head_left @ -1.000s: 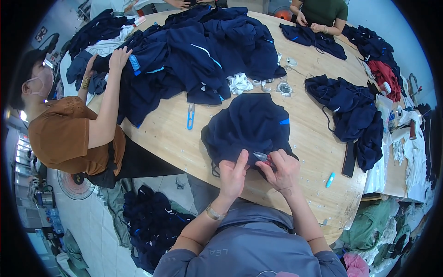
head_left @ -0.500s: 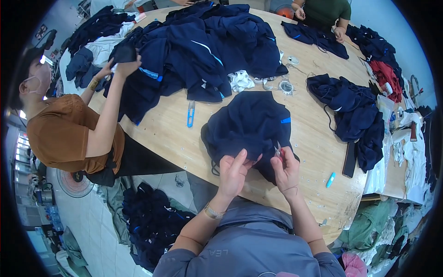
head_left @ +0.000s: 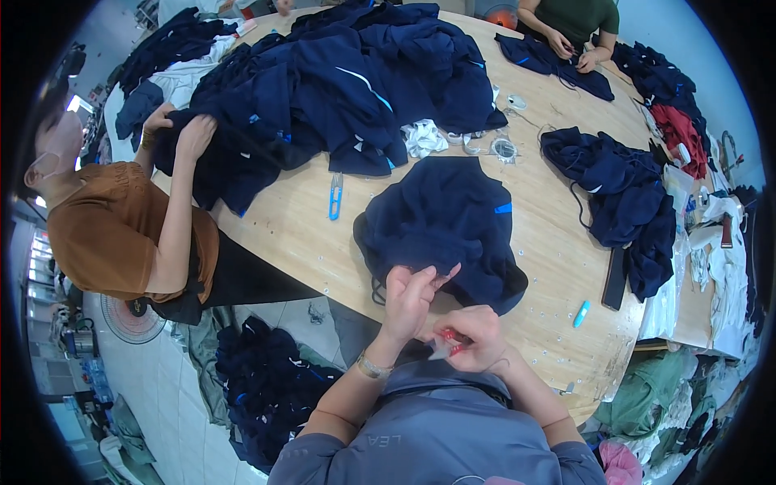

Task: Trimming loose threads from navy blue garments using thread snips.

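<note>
A dark navy garment (head_left: pixel 440 206) with a small bright blue patch lies bunched on the table in front of me. My left hand (head_left: pixel 410 303) is closed on its near edge, thumb and fingers pinching the cloth. Drawn in by my body, just to the right of the left wrist, my right hand (head_left: pixel 475 335) is closed around red-handled thread snips (head_left: pixel 447 343). Their blades point down and left, off the cloth and somewhat blurred. Any thread between the hands is too fine to make out.
Blue thread snips (head_left: pixel 335 197) lie left of the garment, below a large navy garment pile (head_left: pixel 323 89). More navy garments (head_left: pixel 614 190) and a light-blue marker (head_left: pixel 580 314) are to the right. Two co-workers handle dark cloth, at the left and the far right.
My right hand has pulled the snips from the garment's right side down and left toward my body. My left hand keeps its place. The co-worker at left has brought both hands onto dark cloth.
</note>
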Demonstrator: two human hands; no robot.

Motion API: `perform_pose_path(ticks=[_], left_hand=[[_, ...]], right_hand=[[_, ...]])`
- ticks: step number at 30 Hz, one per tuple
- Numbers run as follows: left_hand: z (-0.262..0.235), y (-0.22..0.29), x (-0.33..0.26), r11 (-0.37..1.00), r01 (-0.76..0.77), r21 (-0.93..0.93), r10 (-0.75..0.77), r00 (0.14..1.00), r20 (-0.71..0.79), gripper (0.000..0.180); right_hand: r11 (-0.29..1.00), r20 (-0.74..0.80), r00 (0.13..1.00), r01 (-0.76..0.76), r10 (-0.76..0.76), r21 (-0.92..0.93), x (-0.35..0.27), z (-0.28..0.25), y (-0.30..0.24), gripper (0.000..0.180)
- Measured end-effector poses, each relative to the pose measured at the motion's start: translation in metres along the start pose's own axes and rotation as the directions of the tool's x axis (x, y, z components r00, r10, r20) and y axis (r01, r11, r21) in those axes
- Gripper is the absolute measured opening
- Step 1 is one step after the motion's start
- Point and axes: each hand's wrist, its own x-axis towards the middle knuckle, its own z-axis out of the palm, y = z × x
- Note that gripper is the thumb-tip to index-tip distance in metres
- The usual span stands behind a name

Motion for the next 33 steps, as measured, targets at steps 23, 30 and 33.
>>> perform_pose_path(ticks=[23, 30, 33], left_hand=[[-0.009, 0.003, -0.008, 0.999, 0.032, 0.011, -0.032, 0.998, -0.054, 0.014], [-0.011, 0.003, -0.006, 0.999, 0.018, 0.029, -0.017, 0.999, -0.038, 0.016], [-0.007, 0.005, -0.005, 1.000, 0.003, 0.011, -0.003, 1.000, 0.002, 0.021]], right_hand=[[0.872, -0.242, 0.958, -0.246, 0.153, -0.424, 0.009, -0.008, 0.025, 0.026], [0.874, -0.240, 0.960, -0.239, 0.146, -0.424, 0.003, -0.011, 0.030, 0.026], [0.858, -0.212, 0.969, -0.213, 0.125, -0.468, 0.002, -0.012, 0.029, 0.027]])
